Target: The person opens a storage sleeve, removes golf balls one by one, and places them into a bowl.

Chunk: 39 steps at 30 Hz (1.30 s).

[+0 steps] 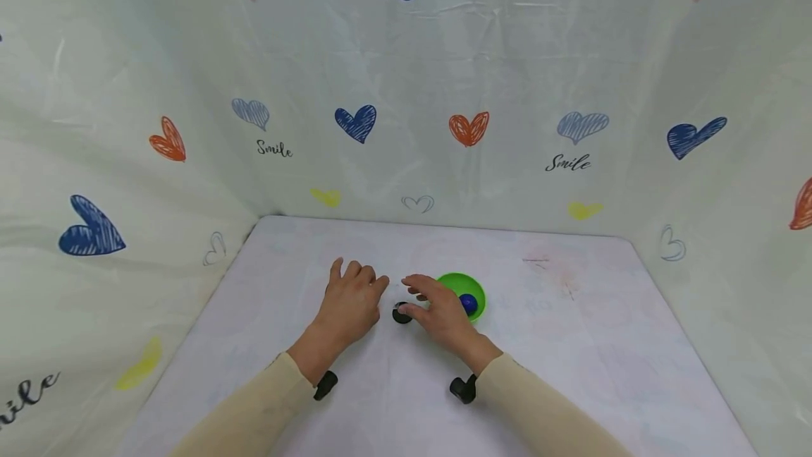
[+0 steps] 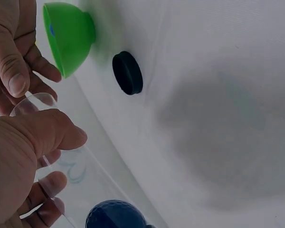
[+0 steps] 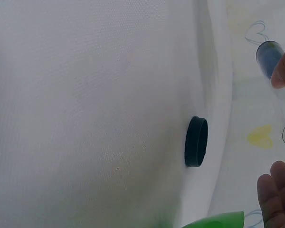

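Note:
My left hand [image 1: 349,305] grips a clear tube [image 2: 97,175], thumb on one side and fingers on the other. At the tube's far end a dark blue, dimpled round thing [image 2: 115,214] shows; I cannot tell whether it lies inside. My right hand [image 1: 447,316] is near the tube's open rim, fingers loosely extended and holding nothing. Below the hands, a black round lid [image 1: 402,313] stands on the table, also seen in the right wrist view. Beside my right hand is a green bowl [image 1: 454,279] with a blue ball [image 1: 469,303] in it, partly covered by the hand.
The white table [image 1: 571,344] reaches back to a pale curtain [image 1: 406,55] printed with hearts, which also hangs at both sides. Dark wrist devices [image 1: 464,389] sit under the forearms. Faint pinkish marks [image 1: 558,273] show on the table at the right.

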Available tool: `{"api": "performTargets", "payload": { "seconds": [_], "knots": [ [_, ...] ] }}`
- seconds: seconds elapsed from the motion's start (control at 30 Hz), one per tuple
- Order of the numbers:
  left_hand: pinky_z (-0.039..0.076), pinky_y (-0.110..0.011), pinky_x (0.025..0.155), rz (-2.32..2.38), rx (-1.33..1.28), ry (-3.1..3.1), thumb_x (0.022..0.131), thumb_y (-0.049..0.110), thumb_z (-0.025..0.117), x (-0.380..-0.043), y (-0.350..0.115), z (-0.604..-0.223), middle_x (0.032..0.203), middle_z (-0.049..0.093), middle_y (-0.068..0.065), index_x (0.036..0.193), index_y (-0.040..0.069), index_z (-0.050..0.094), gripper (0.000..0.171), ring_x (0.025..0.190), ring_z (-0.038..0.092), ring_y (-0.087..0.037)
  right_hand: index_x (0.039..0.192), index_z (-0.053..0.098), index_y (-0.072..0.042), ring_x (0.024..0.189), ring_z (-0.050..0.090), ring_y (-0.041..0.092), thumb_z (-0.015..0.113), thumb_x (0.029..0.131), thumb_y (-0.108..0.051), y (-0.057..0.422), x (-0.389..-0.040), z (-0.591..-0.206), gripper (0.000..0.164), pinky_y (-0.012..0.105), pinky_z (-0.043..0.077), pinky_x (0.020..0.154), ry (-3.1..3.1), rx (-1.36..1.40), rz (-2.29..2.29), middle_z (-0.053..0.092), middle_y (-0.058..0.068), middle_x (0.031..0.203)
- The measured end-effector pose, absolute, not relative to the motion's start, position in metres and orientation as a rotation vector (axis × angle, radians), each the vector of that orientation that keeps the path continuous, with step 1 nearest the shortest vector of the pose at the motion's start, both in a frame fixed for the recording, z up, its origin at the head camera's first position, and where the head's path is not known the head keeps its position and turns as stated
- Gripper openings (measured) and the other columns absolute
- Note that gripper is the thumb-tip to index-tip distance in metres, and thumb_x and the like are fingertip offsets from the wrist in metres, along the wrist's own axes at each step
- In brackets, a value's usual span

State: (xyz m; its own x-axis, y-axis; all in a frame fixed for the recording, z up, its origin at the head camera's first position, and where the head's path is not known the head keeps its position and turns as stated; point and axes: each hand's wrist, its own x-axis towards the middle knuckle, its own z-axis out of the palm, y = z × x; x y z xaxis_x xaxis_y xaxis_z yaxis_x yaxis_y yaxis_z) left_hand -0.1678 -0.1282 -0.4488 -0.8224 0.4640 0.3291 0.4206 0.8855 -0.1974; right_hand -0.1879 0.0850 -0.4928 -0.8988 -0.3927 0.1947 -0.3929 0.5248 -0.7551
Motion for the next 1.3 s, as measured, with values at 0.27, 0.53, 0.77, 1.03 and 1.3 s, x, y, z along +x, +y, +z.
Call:
{"api": "performTargets", "payload": {
  "seconds": [0.27,0.53,0.77,1.03,1.3],
  "knots": [
    [0.044,-0.066,0.108,0.191,-0.657,-2.654,0.082,0.023,0.089,-0.170,-0.125,-0.447,0.103,0.069,-0.005,0.118,0.017,0.075,0.039,0.105,0.062,-0.031,0.138,0.065,-0.011,0.117,0.070,0.024,0.081,0.094,-0.018,0.082,-0.188,-0.498,0.047,0.042,0.060,0.097,-2.680,0.720,1.454,0.070,0.010,0.132],
    [0.040,-0.069,0.112,0.243,-0.655,-2.732,0.089,0.020,0.083,-0.168,-0.118,-0.441,0.106,0.068,-0.007,0.121,0.016,0.074,0.034,0.110,0.061,-0.032,0.141,0.063,-0.014,0.108,0.074,0.025,0.081,0.095,-0.020,0.081,-0.184,-0.500,0.050,0.038,0.062,0.091,-2.669,0.657,1.565,0.073,0.010,0.125],
    [0.040,-0.072,0.111,0.290,-0.651,-2.712,0.090,0.023,0.083,-0.167,-0.115,-0.437,0.105,0.067,-0.009,0.120,0.016,0.075,0.032,0.111,0.061,-0.034,0.141,0.063,-0.013,0.111,0.073,0.029,0.080,0.095,-0.017,0.081,-0.184,-0.502,0.049,0.035,0.062,0.089,-2.642,0.679,1.619,0.070,0.015,0.133],
    [0.039,-0.074,0.111,0.294,-0.639,-2.712,0.087,0.023,0.085,-0.168,-0.115,-0.434,0.105,0.067,-0.009,0.119,0.016,0.075,0.034,0.111,0.061,-0.034,0.140,0.062,-0.017,0.120,0.066,0.038,0.081,0.094,-0.017,0.080,-0.186,-0.501,0.050,0.038,0.060,0.093,-2.643,0.622,1.718,0.063,0.013,0.140],
    [0.036,-0.078,0.109,0.225,-0.652,-2.668,0.085,0.021,0.087,-0.169,-0.113,-0.435,0.105,0.066,-0.010,0.116,0.015,0.076,0.033,0.110,0.061,-0.035,0.137,0.065,-0.011,0.101,0.074,0.023,0.083,0.092,-0.014,0.080,-0.184,-0.501,0.049,0.026,0.059,0.083,-2.592,0.542,1.893,0.075,0.011,0.118]
  ]
}}
